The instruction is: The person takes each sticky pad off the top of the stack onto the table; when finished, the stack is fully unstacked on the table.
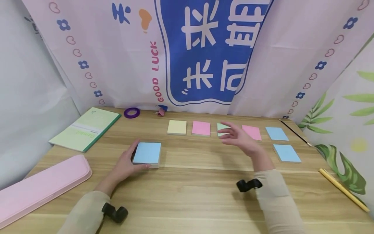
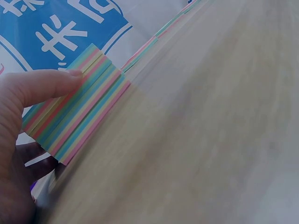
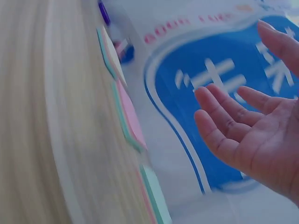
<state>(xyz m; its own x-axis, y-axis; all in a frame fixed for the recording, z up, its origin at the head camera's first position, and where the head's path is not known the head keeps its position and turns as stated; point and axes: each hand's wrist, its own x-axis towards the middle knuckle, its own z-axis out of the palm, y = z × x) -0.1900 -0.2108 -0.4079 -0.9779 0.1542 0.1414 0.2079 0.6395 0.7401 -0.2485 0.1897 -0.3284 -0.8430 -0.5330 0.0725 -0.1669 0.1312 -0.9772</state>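
Observation:
A thick stack of sticky notes [image 1: 147, 152] with a blue top stands on the table, left of the middle. In the left wrist view the sides of the stack [image 2: 88, 107] show many coloured layers. My left hand [image 1: 125, 165] holds it, thumb along the near side and fingers round the left and far sides. Above the table at the right, my right hand [image 1: 238, 138] is in the air with relaxed fingers and nothing held. It partly covers a green sticky note pad [image 1: 222, 128]. The right wrist view shows the palm of this right hand [image 3: 261, 126].
In the back row lie a yellow pad [image 1: 177, 127], pink pads [image 1: 201, 128] and a blue pad [image 1: 277, 133]; another blue pad [image 1: 287, 153] lies nearer. A notebook [image 1: 87, 128], pink case [image 1: 46, 188], purple tape roll [image 1: 131, 112], pencil [image 1: 295, 131] and yellow pen [image 1: 343, 189] lie around.

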